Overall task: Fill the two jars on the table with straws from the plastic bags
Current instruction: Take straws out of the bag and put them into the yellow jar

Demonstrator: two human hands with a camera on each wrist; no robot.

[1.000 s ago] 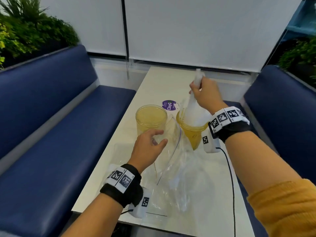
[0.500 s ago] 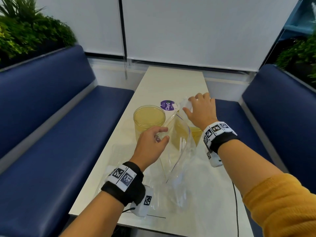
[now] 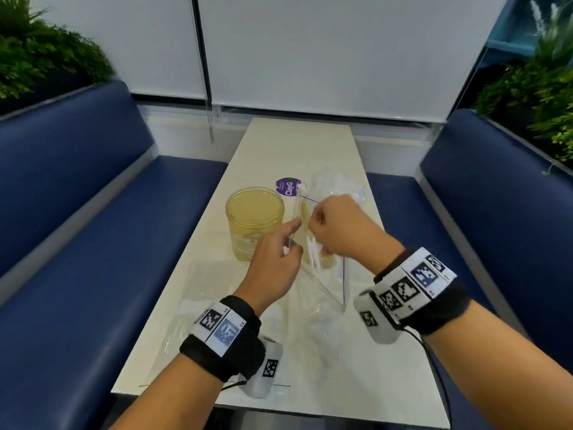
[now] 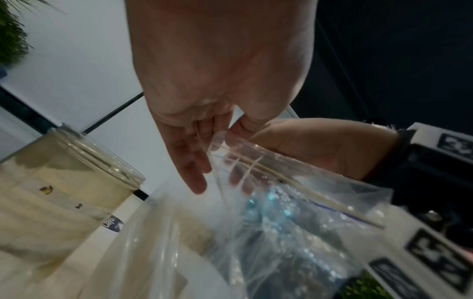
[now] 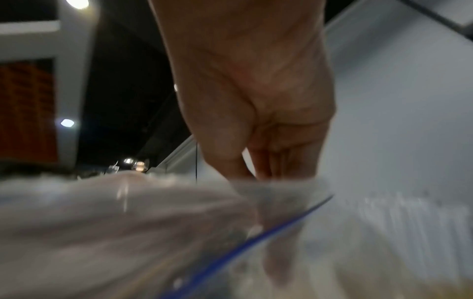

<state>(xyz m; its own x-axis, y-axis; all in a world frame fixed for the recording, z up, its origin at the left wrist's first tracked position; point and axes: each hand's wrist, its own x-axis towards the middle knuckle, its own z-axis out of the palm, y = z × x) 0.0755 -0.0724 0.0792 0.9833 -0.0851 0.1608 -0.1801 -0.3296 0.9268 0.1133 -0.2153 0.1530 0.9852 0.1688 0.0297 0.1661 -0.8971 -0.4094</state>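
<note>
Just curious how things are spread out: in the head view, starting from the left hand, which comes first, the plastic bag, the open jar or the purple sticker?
1. Plastic bag: touching the left hand.
2. Open jar: just beyond, slightly left.
3. Purple sticker: farthest, behind the jar.

Head view is evenly and brightly lit, with soft shadows on the pale surface (image 3: 297, 144); straight lines bow at the frame edges and the planters smear. Left wrist view is dimmer, sharp only near the plastic bag (image 4: 294, 202), which shows glare. Right wrist view is dark, heavily motion-blurred, with ceiling lights (image 5: 76, 3) flaring.
</note>
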